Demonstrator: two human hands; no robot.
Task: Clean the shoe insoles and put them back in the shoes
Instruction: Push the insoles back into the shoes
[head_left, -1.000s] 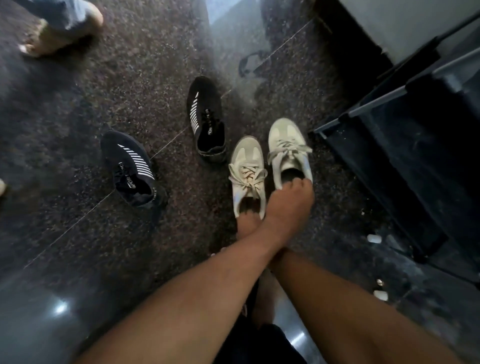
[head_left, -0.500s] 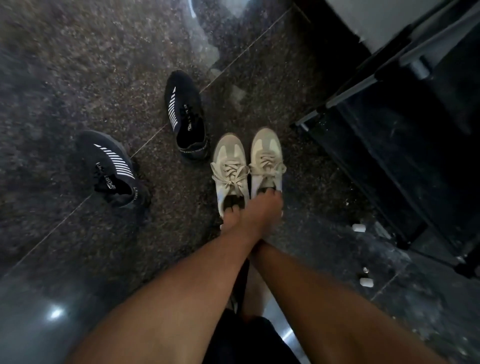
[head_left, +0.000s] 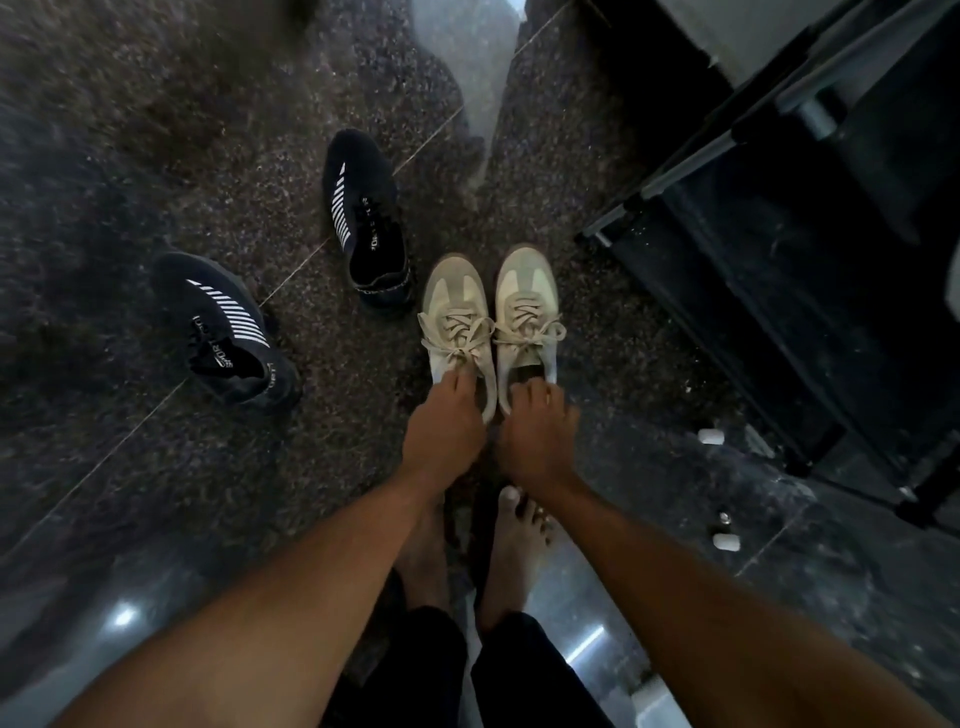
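Dark speckled stone floor (head_left: 171, 130) is filling most of the view, with pale grout lines running diagonally and glare spots showing near the bottom. A black metal-framed rack (head_left: 779, 218) is standing at the upper right, its silver rails angling down toward the floor.

Person is bending over, both bare forearms reaching down from the bottom edge, bare feet (head_left: 514, 545) and dark trouser legs showing between them.

Two black shoes with white stripes are lying on the floor, well apart from each other: one black shoe (head_left: 226, 332) at the left, tilted, the other black shoe (head_left: 366, 223) further up, just beside the beige pair.

Beige pair is sitting side by side, touching, toes pointing away from the person, laces tied. Left beige shoe (head_left: 457, 317) is being gripped at the heel opening by the left hand (head_left: 441, 431), fingers curling over the collar. Right beige shoe (head_left: 527, 312) is being gripped at its heel by the right hand (head_left: 535, 447), fingers hooking onto the rim of the opening. Insoles are not clearly showing; the right shoe's opening is looking dark inside, cannot tell what is in it.

Small white bits (head_left: 710, 436) are lying on the floor at the right, near the rack's foot.
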